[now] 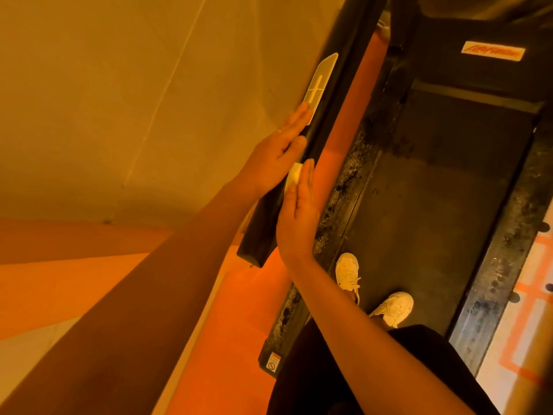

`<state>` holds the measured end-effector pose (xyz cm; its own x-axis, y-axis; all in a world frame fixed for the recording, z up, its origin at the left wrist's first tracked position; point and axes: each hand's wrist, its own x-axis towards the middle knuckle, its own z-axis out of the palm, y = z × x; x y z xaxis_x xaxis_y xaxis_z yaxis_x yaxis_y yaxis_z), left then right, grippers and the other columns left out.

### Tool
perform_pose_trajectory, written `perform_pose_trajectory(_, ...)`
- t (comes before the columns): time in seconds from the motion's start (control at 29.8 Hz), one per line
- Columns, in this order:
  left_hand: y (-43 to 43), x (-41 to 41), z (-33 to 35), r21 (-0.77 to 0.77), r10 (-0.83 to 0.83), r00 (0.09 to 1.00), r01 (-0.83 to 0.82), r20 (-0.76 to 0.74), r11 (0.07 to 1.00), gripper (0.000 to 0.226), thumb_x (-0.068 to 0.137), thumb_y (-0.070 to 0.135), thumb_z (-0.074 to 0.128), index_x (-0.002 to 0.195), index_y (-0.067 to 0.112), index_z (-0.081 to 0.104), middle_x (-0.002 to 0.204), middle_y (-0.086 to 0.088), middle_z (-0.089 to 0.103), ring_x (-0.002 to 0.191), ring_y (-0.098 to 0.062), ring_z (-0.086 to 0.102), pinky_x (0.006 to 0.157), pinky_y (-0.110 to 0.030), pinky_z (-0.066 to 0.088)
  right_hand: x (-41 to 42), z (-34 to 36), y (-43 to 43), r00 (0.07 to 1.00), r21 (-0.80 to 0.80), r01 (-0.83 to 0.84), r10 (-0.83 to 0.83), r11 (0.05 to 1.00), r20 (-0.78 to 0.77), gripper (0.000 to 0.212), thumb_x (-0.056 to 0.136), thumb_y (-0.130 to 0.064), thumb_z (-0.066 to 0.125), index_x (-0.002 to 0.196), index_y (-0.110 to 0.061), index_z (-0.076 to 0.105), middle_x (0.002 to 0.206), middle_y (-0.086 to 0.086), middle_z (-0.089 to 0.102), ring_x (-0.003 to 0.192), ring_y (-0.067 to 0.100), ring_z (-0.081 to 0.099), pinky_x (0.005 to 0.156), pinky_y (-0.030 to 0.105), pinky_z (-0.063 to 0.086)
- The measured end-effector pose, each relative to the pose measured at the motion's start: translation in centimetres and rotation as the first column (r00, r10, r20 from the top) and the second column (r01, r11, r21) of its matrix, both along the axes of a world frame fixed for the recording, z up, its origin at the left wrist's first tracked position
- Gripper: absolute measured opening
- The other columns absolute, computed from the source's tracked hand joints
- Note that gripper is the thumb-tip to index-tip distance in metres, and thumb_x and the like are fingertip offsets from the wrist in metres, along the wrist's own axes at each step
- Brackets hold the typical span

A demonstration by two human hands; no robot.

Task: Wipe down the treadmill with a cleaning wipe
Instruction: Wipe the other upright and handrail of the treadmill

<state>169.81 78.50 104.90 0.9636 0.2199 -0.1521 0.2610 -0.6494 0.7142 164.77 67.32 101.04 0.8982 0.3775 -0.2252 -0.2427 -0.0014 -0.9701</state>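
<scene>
- Right hand (299, 217): flat, fingers straight and together, palm turned to the inner side of the handrail (287, 181). It presses the wipe (292, 176) against the rail; nothing is curled round it.
- Wipe: small pale wad, soft and crumpled. Only a bit shows, between the right fingertips and the rail, just below the left thumb.
- Left hand (278, 151): also flat, fingers straight, laid along the rail's outer and top face. Thumb rests on the rail. Fingertips reach the near end of a pale label (320, 82).
- The hands lie one on each side of the rail, close together, the left a little further along it.
- Handrail: black, smooth, boxy bar on the left edge of the treadmill (502, 265). Its blunt near end sits low in the middle of the view. Its long axis runs up and away toward the machine's front end.
- Label: pale, long and narrow with a pointed far tip, lying along the rail.
- Shoes (347, 271): two pale lace-up trainers on the belt (434, 220), toes toward the front. Dark clothing (389, 369) shows below them.
- Belt: dark, matte, flat. The metal strips on either side are speckled and blotchy, and the left one is ribbed.
- Warning sticker (273, 362) at the near left corner of the deck.
- Far end: dark cover with a slanted logo plate (492, 50), its lettering blurred.
- Orange floor (239, 324) left of the deck, with a plain pale wall (119, 85) beyond.
</scene>
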Motion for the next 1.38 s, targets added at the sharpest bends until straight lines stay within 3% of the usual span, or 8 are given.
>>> perform_pose_trajectory(0.1,-0.3,0.0,-1.0,-0.013,0.007,0.998,-0.006,0.057,1.0,0.048,0.11,0.021,0.034,0.157,0.011,0.027,0.167,-0.006,0.016,0.152,-0.009,0.012,0.125,-0.026,0.014,-0.8,-0.6,-0.7,0.998,-0.014,-0.048,0.049,0.999,0.029,0.052,0.11,-0.015,0.035,0.159,-0.01,0.019,0.167,-0.001,0.017,0.152,0.003,0.014,0.121,0.019,0.021)
perform_pose_trajectory(0.37,-0.4,-0.1,-1.4,-0.018,0.014,0.997,-0.012,0.082,1.0,0.048,0.11,0.018,0.035,0.156,0.007,0.03,0.166,-0.01,0.019,0.154,-0.018,0.014,0.126,-0.038,0.016,-2.8,0.3,0.2,0.999,-0.05,0.034,-0.032,0.998,0.032,0.052,0.11,-0.01,0.036,0.159,-0.006,0.02,0.168,0.007,0.016,0.154,0.006,0.012,0.116,0.008,0.017)
perform_pose_trajectory(0.5,-0.7,-0.1,-1.2,-0.017,0.026,0.996,-0.024,0.083,1.0,0.048,0.11,0.018,0.036,0.156,0.007,0.03,0.166,-0.011,0.019,0.154,-0.02,0.014,0.126,-0.039,0.016,-4.5,0.5,-0.5,1.0,-0.034,0.006,-0.006,0.999,0.013,0.052,0.109,-0.01,0.036,0.158,-0.005,0.02,0.167,0.01,0.016,0.15,-0.005,0.011,0.112,0.004,0.018)
perform_pose_trajectory(0.67,-0.6,-0.2,-1.2,-0.012,0.025,0.997,-0.024,0.079,1.0,0.048,0.11,0.019,0.035,0.156,0.008,0.029,0.166,-0.009,0.018,0.154,-0.018,0.014,0.125,-0.028,0.016,-1.9,0.5,0.7,0.998,-0.094,0.05,-0.047,0.994,0.036,0.052,0.109,-0.011,0.034,0.157,0.001,0.019,0.167,0.013,0.017,0.155,0.019,0.015,0.116,0.008,0.014)
perform_pose_trajectory(0.87,-0.7,-0.2,-1.4,0.034,0.026,0.996,-0.029,0.082,0.999,0.048,0.11,0.021,0.035,0.157,0.009,0.029,0.166,-0.009,0.019,0.154,-0.02,0.014,0.125,-0.046,0.017,-9.1,1.4,-1.7,0.997,0.004,-0.045,0.045,0.999,-0.067,0.056,0.109,-0.018,0.033,0.159,-0.009,0.011,0.168,0.004,0.006,0.151,-0.003,0.006,0.115,0.007,0.017)
perform_pose_trajectory(1.11,-1.0,-0.4,-1.3,0.052,0.048,0.995,-0.053,0.088,0.997,0.049,0.11,0.023,0.033,0.157,0.011,0.028,0.166,-0.007,0.019,0.154,-0.017,0.016,0.125,-0.033,0.018,-3.9,0.8,-0.3,0.999,-0.069,-0.022,0.019,0.997,-0.048,0.055,0.11,-0.017,0.032,0.16,-0.007,0.011,0.169,0.005,0.008,0.155,0.009,0.006,0.116,0.007,0.011)
perform_pose_trajectory(1.28,-0.9,-0.4,-1.3,0.102,0.043,0.996,-0.051,0.073,0.993,0.049,0.11,0.024,0.033,0.157,0.012,0.028,0.166,-0.006,0.02,0.154,-0.018,0.016,0.125,-0.034,0.018,-9.3,1.9,-2.3,0.991,-0.009,-0.095,0.093,0.995,-0.099,0.058,0.108,-0.026,0.03,0.159,-0.016,0.006,0.168,0.001,0.003,0.144,-0.019,0.003,0.111,0.002,0.016)
perform_pose_trajectory(1.38,-1.0,-0.4,-1.2,0.102,0.048,0.996,-0.055,0.073,0.993,0.049,0.11,0.024,0.033,0.157,0.011,0.028,0.166,-0.007,0.02,0.154,-0.018,0.017,0.126,-0.036,0.019,-8.1,1.7,-2.0,0.982,0.005,-0.097,0.096,0.995,-0.163,0.058,0.109,-0.023,0.032,0.16,-0.012,0.008,0.169,0.002,0.005,0.143,-0.019,0.005,0.11,0.001,0.018)
